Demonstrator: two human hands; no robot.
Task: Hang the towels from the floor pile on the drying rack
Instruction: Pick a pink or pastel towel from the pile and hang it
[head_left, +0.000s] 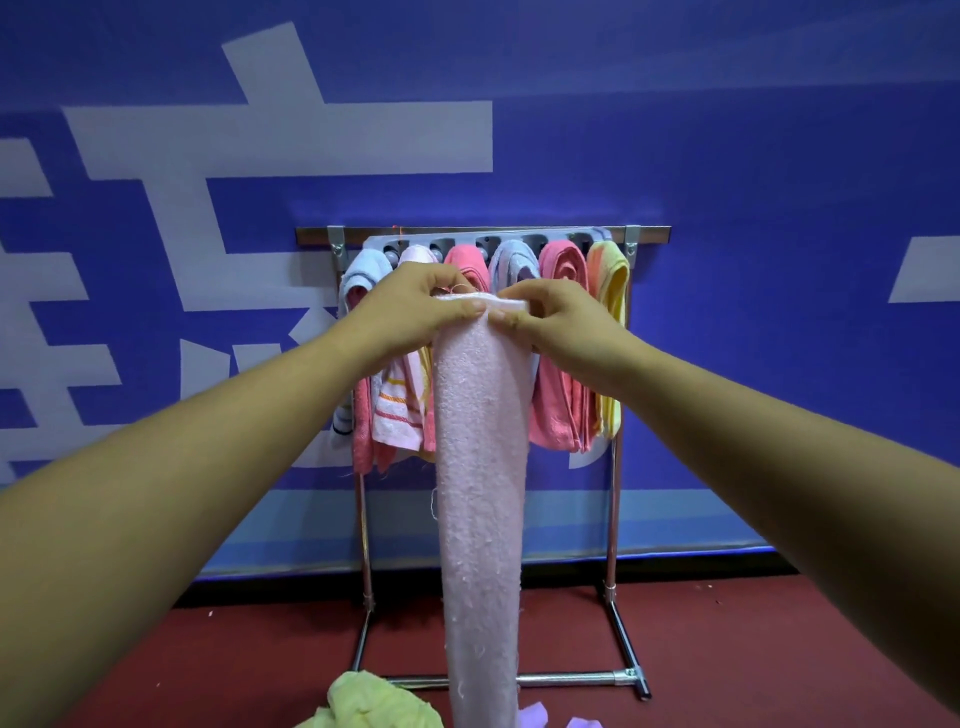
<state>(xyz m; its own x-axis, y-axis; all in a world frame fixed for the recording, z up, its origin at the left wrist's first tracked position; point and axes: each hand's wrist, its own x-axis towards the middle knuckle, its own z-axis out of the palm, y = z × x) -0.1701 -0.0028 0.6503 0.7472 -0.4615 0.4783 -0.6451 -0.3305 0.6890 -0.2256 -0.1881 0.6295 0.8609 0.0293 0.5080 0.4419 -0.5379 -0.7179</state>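
Novice: Which step is this?

Minder: Hanging, I'd judge. A pale pink towel (480, 467) hangs as a long narrow strip in front of the drying rack (571, 677), its top edge about level with the rack's top bar and its lower end down past the rack's foot rail.

Novice: And the hands?

Minder: Both grip it. The left hand (415, 306) pinches the top edge between thumb and fingers. The right hand (556, 317) pinches the same edge just beside it, thumbs nearly touching.

Novice: Any room on the rack?

Minder: Its top is crowded. Hung towels (563, 353) sit side by side in blue, pink, coral and yellow. I cannot tell whether there is a gap behind the hands.

Novice: So what does the next move call for?

Minder: Probably carrying that top edge up over the rack's top and draping it without dragging its neighbours off. A yellow-green towel (374, 701) lies on the floor before the rack's base, so the pile isn't done.
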